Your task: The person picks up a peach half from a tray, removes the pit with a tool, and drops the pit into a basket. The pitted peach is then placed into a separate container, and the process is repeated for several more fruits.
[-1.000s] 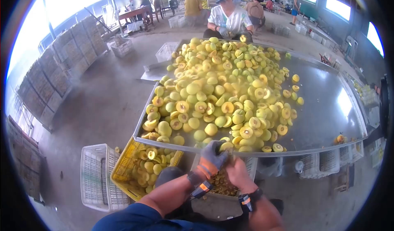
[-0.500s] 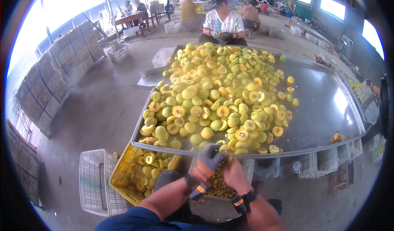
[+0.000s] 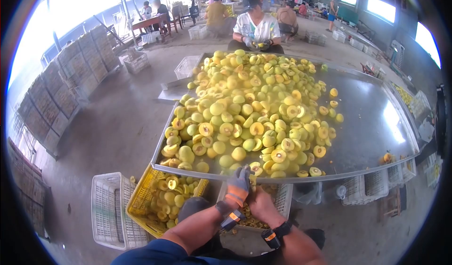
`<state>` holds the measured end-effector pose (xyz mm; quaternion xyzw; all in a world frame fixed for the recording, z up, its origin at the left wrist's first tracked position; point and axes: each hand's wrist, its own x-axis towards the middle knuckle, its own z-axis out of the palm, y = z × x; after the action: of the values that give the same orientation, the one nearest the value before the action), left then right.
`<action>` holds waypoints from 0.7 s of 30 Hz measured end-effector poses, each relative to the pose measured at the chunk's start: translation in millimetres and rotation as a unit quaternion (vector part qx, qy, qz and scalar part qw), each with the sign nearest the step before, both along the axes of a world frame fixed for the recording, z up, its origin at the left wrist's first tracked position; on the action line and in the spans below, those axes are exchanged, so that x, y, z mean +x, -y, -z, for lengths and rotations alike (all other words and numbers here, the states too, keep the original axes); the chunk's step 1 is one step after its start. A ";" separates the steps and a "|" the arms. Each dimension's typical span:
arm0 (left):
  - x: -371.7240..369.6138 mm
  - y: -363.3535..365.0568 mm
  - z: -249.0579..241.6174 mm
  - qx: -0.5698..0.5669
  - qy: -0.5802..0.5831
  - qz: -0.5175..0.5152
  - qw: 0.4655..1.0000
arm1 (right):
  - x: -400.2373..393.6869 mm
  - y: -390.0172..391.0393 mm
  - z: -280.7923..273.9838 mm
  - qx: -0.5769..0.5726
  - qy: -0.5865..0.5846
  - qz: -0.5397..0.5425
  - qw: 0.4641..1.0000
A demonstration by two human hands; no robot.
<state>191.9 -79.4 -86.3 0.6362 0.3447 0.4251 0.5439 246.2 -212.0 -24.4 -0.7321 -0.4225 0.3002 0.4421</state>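
Note:
My left hand [image 3: 238, 186], in a grey and orange glove, is just below the near rim of the metal table. Its fingers are closed round a yellow peach half [image 3: 253, 181], mostly hidden. Close beside it on the right is my bare right hand [image 3: 262, 205], its fingers curled against the fruit; what else they grip is hidden. Beneath both hands stands a white crate [image 3: 284, 200] containing small brown pits and scraps. A large heap of yellow-green peach halves [image 3: 235, 109], many showing brown centres, covers much of the metal table [image 3: 362, 119].
A yellow crate [image 3: 136, 200] of peach halves stands left of my knee, beside a white crate [image 3: 106, 211]. More white crates [image 3: 375, 185] are under the table's right side. Across the table sits a co-worker [image 3: 256, 27] with fruit in gloved hands. Stacked crates [image 3: 70, 74] line the left.
My right hand has moved slightly down and left, turning at the wrist. My left hand has stayed nearly in place, more upright. The co-worker's hands have shifted a little, showing yellow fruit.

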 end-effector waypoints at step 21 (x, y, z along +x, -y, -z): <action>-25.4 6.3 -60.2 -0.056 0.040 0.230 0.971 | 0.8 24.6 -9.9 -0.012 -0.418 -0.135 0.898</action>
<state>166.5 -85.7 -26.1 0.6495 0.1903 0.2938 0.6750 247.0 -236.6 -14.5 -0.4804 -0.2902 0.6404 0.5242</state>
